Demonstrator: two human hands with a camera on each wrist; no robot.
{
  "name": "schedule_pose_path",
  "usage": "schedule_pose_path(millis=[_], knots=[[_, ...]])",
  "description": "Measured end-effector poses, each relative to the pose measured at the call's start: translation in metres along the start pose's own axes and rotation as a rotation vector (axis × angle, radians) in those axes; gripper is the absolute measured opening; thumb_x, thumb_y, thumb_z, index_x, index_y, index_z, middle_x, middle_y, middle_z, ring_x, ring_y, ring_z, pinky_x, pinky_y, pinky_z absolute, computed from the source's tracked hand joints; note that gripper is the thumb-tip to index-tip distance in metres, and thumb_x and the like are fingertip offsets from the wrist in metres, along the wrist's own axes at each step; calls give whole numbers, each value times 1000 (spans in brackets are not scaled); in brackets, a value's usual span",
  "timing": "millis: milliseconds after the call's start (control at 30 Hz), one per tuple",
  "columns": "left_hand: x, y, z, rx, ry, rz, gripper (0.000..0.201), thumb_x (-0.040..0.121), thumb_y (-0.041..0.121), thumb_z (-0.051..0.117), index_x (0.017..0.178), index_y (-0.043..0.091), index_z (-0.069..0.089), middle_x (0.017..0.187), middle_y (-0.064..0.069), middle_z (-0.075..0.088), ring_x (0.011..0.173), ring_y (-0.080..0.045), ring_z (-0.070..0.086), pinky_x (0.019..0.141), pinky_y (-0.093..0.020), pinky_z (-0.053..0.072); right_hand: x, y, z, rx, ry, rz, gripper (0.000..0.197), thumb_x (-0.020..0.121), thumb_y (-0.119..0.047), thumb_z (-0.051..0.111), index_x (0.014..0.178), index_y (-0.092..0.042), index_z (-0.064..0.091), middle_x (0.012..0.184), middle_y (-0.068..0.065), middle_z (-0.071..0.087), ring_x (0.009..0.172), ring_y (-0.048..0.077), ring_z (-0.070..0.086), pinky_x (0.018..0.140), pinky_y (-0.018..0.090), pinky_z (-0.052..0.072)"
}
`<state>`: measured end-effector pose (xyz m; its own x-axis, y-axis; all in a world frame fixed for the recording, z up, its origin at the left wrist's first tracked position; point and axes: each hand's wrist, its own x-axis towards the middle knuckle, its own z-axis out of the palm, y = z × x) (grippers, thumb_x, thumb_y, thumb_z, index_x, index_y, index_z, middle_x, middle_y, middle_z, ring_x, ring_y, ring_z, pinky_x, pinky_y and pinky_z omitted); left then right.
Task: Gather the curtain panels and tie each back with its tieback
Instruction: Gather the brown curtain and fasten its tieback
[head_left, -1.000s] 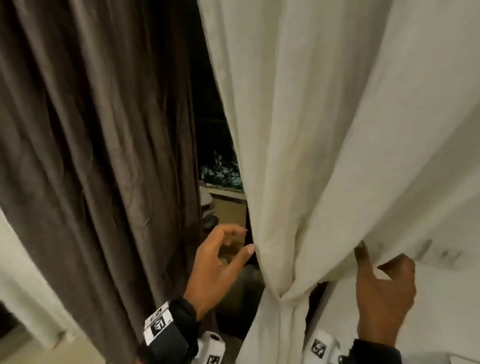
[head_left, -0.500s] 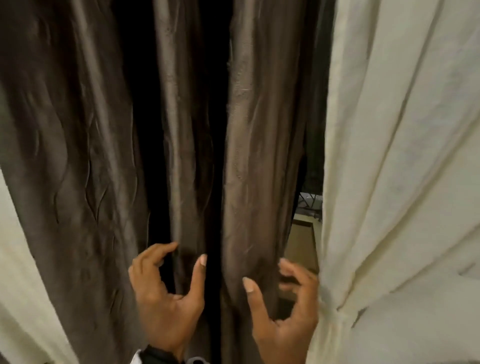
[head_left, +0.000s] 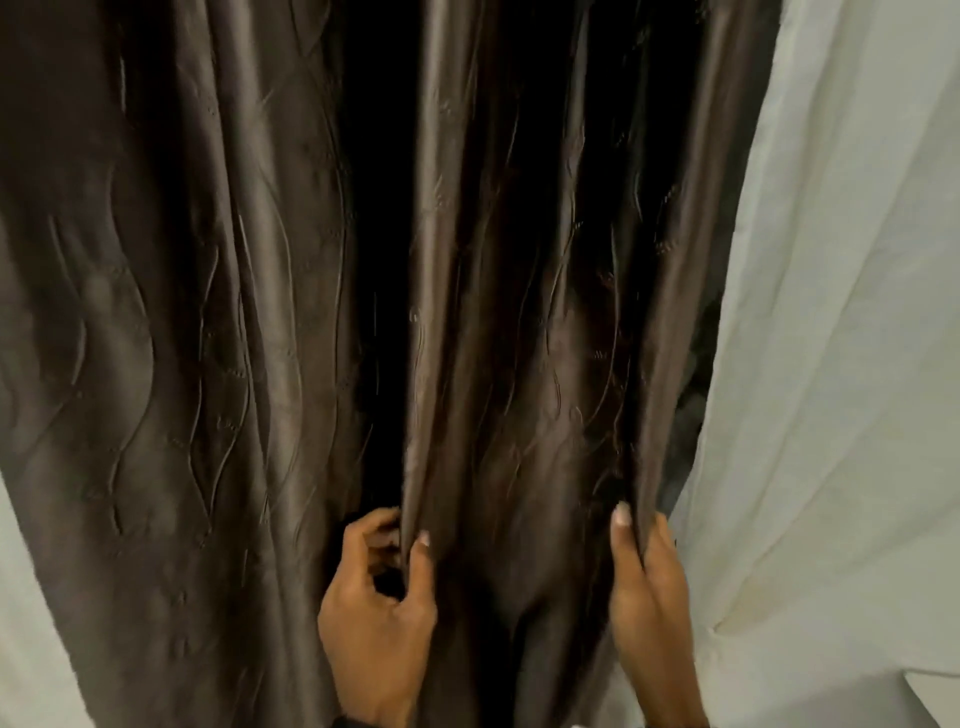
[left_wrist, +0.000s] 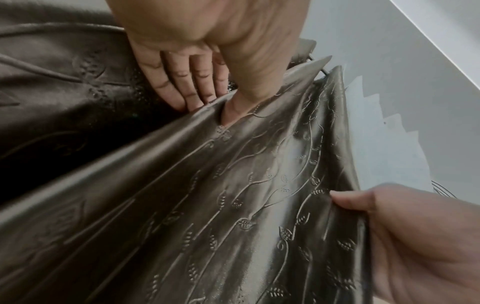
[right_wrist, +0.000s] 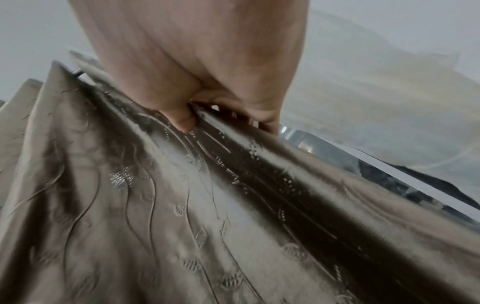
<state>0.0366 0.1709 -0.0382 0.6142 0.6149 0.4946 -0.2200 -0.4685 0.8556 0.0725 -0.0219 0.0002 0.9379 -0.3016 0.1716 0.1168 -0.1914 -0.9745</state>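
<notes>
left hand (head_left: 376, 613) pinches a fold of the brown curtain (head_left: 218, 312), right hand (head_left: 649, 597) grips its edge beside the white curtain (head_left: 831, 364).

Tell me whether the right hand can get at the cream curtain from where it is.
Probably yes. The right hand pinches the right edge of the brown curtain, and the cream curtain hangs right beside it with nothing between. It would have to let go of the brown fabric first.
</notes>
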Motion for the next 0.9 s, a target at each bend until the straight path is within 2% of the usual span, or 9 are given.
schedule_pose_path(millis=[133,233,300,367,500,600,667,767,900], knots=[[-17,6,13,116,-158,166,43,91,39,76,132,42,64,111,16,77,95,-5,76,81,-30,64,-25,-20,25,47,-135,23,62,97,-63,52,156,-53,36,151,-35,43,147,3,44,124,29,30],[-27,16,20,175,-360,252,53,95,53,60,147,50,49,129,24,70,116,3,67,96,-13,53,-22,-37,30,100,-222,-106,67,80,-83,56,142,-74,31,139,-47,46,124,-26,48,118,28,38],[-26,20,19,189,-536,342,59,97,55,52,150,62,26,132,32,55,125,6,58,99,-10,45,-14,-54,30,63,-280,-111,73,70,-87,58,137,-70,33,125,-48,42,110,-23,49,111,23,37],[-19,33,13,264,-650,466,59,90,50,53,142,61,29,126,28,47,117,0,60,92,-15,48,-5,-70,28,-75,-319,-151,54,75,-81,55,122,-53,53,112,-32,56,98,-11,56,100,20,48],[-4,42,-14,183,6,563,37,85,31,72,121,38,77,123,15,62,104,-16,65,98,-15,48,20,-72,23,-228,-312,-209,38,103,-57,43,128,-34,61,103,-13,63,88,-5,56,82,5,45],[17,52,-33,192,432,316,60,78,40,79,129,10,72,132,-18,58,118,-39,57,114,-24,41,25,-67,22,-234,-289,-198,36,102,-59,42,129,-39,55,111,-16,61,89,-6,56,90,15,43],[37,49,-37,117,394,150,90,76,50,84,153,15,52,149,-14,48,136,-35,49,118,-42,42,23,-61,28,-229,-277,-265,47,99,-65,42,134,-39,59,114,-15,64,97,-2,63,94,21,52],[49,34,-27,-62,213,70,87,85,29,89,158,37,42,149,1,60,135,-19,62,114,-47,53,16,-57,41,-215,-222,-344,56,99,-67,41,140,-35,63,135,-17,57,122,9,62,110,42,54],[46,31,-11,-23,122,226,72,92,7,78,144,50,51,133,30,66,118,4,69,99,-19,57,8,-80,60,-197,-362,-285,58,99,-68,38,140,-35,63,135,-15,64,125,6,61,115,39,48]])
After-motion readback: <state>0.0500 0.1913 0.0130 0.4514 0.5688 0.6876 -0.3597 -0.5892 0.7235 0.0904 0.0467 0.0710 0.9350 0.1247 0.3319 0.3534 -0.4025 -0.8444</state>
